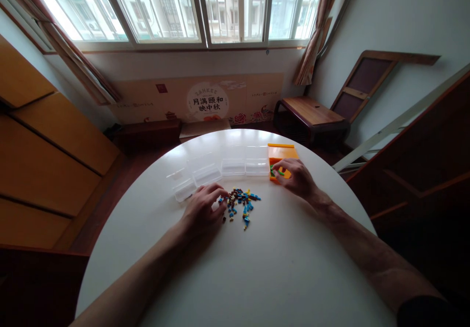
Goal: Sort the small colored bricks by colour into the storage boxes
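Left hand (203, 207): at the left edge of the brick pile (240, 197), fingers bent, thumb and forefinger curved toward each other, narrow rather than spread. Can't tell if pinching a piece; too small to make out at the fingertips.

Brick pile: just right of the left fingertips, close enough to look in contact at the edge. Mix of small blue, brown and yellow bits, loosely scattered on the white round table (257, 278), with a few strays trailing toward the wearer.

Right hand (295, 177): at the orange box (275, 161), beyond and to the right of the brick pile, apart from it. Fingers curled and reaching into the box, right by some green pieces (272, 171). Can't tell if gripping one; view partly blocked by the fingers.

Orange box: open, lid laid back on the far side, at the right end of an arc of clear boxes (233, 169). Clear boxes: also open, lids on the far side, curving round behind the brick pile to a spot just beyond the left hand.

Past the table: printed panel (208, 101) low under the window (235, 9), wooden bench (312, 110) to the right, wooden cabinet (47, 155) to the left.
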Action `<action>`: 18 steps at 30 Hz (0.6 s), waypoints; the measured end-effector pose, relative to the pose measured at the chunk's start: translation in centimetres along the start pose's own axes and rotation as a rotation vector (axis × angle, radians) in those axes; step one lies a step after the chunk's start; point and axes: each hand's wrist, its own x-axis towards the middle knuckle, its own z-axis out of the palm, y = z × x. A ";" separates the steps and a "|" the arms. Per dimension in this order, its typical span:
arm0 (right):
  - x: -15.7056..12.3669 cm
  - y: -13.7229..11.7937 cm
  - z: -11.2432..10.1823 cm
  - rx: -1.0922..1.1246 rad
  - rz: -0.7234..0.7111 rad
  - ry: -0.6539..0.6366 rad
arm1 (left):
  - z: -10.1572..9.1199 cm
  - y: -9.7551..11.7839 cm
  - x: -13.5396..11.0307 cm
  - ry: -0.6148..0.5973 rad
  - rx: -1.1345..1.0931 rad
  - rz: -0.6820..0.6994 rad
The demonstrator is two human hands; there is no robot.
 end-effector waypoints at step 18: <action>-1.2 -5.9 1.9 0.091 -0.246 -0.325 | -0.2 0.3 0.3 -0.022 0.012 0.013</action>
